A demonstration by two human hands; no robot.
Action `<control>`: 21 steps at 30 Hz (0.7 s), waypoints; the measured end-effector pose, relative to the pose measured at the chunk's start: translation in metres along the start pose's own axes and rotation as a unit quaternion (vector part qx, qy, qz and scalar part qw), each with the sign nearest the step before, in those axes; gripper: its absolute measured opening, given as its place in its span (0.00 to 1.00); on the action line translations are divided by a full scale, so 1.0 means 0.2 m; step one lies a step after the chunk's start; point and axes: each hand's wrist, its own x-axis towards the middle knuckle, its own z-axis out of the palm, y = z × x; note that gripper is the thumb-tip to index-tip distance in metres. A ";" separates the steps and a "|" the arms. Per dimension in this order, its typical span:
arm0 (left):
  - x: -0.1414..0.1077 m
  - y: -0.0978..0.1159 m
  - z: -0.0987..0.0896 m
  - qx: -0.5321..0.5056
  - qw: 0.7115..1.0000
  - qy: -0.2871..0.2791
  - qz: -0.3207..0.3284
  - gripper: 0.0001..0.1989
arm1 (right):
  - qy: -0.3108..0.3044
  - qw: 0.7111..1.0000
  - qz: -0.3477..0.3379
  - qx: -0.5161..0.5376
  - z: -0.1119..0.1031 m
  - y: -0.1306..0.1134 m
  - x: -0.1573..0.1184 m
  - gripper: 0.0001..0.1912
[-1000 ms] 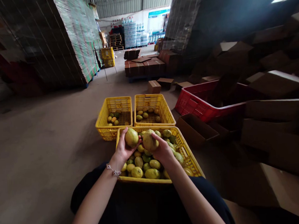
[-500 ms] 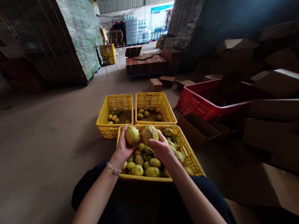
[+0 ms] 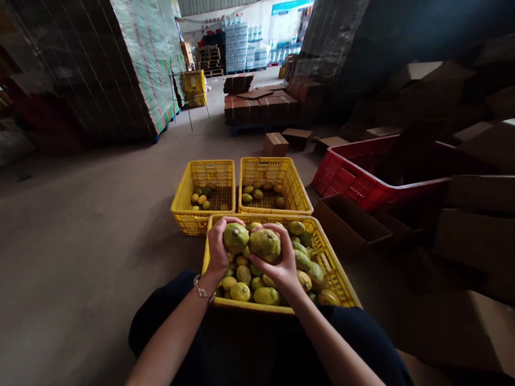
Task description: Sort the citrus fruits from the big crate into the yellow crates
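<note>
My left hand [image 3: 218,251] is wrapped round a yellow-green lemon [image 3: 236,238], its tip turned towards me. Beside it, my right hand [image 3: 286,268] grips a second lemon [image 3: 265,246] with darker blemished skin, thumb underneath. The two fruits are side by side, close together or touching. Both are held above a large yellow crate [image 3: 287,309] that sits in front of my knees. Several green and yellow lemons [image 3: 266,296] lie loose inside it, partly hidden by my hands and wrists.
Behind the large crate stand two smaller yellow crates, left [image 3: 175,206] and right [image 3: 304,198], each with several lemons on the bottom. To the right are an open cardboard box [image 3: 345,225], a red crate [image 3: 349,178] and piled cartons [image 3: 486,247]. Wrapped pallet stacks [image 3: 151,53] rise further back.
Both lemons have been turned in my hands, so other sides face me. The right lemon sits slightly lower and more tilted. The view has shifted a little to the left.
</note>
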 end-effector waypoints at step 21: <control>0.01 0.01 -0.03 0.166 0.955 -0.118 0.215 0.21 | -0.057 0.995 -0.062 -0.059 -0.03 0.06 0.00 0.27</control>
